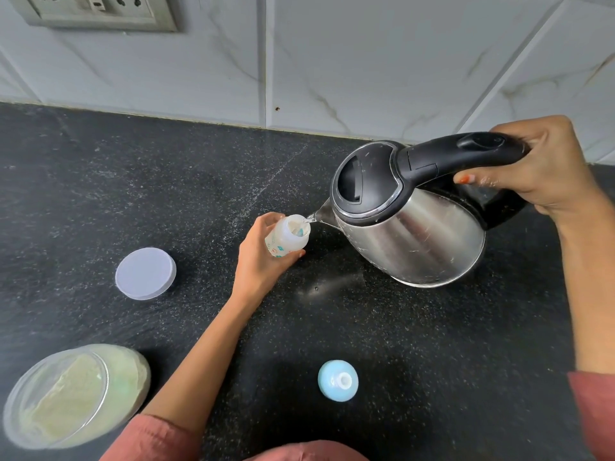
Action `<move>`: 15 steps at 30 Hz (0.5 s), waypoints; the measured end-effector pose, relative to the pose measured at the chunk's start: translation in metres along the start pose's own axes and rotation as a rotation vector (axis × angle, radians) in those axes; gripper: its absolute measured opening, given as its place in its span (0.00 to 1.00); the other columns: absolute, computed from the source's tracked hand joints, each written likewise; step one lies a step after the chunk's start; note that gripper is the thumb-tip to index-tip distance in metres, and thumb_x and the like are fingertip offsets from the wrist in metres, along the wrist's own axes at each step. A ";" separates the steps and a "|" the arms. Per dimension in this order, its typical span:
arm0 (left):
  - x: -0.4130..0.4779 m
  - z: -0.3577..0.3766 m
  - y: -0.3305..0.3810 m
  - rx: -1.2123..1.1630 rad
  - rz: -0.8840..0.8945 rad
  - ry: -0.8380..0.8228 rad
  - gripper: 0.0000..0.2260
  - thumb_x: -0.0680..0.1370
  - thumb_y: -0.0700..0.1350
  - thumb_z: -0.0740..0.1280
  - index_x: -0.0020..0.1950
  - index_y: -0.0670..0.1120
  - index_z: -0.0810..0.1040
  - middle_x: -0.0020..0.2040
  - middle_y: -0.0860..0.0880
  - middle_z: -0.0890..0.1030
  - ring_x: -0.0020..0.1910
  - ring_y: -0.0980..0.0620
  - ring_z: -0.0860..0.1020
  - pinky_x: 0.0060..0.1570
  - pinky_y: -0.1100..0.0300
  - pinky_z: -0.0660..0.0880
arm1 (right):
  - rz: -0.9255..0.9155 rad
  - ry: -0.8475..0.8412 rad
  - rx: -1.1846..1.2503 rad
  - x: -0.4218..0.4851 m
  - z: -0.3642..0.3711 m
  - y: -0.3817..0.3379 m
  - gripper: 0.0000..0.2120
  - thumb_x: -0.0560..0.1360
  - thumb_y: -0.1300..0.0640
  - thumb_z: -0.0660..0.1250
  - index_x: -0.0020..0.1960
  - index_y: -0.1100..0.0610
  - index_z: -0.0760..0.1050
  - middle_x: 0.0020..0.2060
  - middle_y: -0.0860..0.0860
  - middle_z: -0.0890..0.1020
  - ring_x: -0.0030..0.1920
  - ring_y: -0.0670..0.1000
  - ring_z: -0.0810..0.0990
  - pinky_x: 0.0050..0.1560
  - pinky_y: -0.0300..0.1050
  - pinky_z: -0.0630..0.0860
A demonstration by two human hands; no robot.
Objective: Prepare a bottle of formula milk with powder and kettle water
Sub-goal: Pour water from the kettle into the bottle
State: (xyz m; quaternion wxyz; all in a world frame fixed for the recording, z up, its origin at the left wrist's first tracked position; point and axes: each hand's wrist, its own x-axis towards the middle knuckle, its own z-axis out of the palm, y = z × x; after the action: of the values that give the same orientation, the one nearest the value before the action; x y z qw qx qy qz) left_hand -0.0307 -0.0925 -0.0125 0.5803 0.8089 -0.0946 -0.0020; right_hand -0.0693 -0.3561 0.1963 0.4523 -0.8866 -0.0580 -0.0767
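Observation:
My left hand (258, 257) grips a small open baby bottle (288, 236) on the black counter, with white powder showing inside its mouth. My right hand (539, 171) grips the black handle of a steel kettle (409, 214), which is tilted left with its lid down. The spout touches the bottle's rim and a thin stream of water runs into it. The bottle's blue teat cap (337, 380) lies on the counter near the front. An open clear jar of pale powder (75, 394) stands at the front left.
The jar's round grey lid (145, 273) lies flat left of the bottle. A tiled wall runs along the back, with a socket plate (100, 11) at the top left. The black counter (166, 181) spreads around the items.

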 end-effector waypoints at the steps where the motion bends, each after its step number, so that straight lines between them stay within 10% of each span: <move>1: 0.000 0.000 0.000 -0.001 -0.001 0.000 0.27 0.63 0.40 0.78 0.59 0.46 0.71 0.56 0.55 0.76 0.56 0.54 0.74 0.48 0.77 0.65 | 0.002 0.002 -0.002 0.000 0.000 0.000 0.19 0.49 0.30 0.74 0.34 0.39 0.80 0.26 0.36 0.79 0.28 0.38 0.74 0.30 0.29 0.67; 15: 0.001 0.000 -0.002 0.011 -0.002 -0.006 0.27 0.63 0.41 0.78 0.58 0.48 0.70 0.57 0.53 0.76 0.57 0.54 0.75 0.48 0.73 0.67 | -0.024 -0.005 -0.008 0.000 0.001 -0.002 0.17 0.50 0.31 0.73 0.34 0.38 0.80 0.26 0.35 0.79 0.28 0.37 0.74 0.29 0.28 0.66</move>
State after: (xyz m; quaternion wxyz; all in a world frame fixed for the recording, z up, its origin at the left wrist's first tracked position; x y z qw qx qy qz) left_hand -0.0298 -0.0923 -0.0147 0.5754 0.8123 -0.0955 -0.0046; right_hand -0.0695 -0.3541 0.1979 0.4479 -0.8878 -0.0694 -0.0802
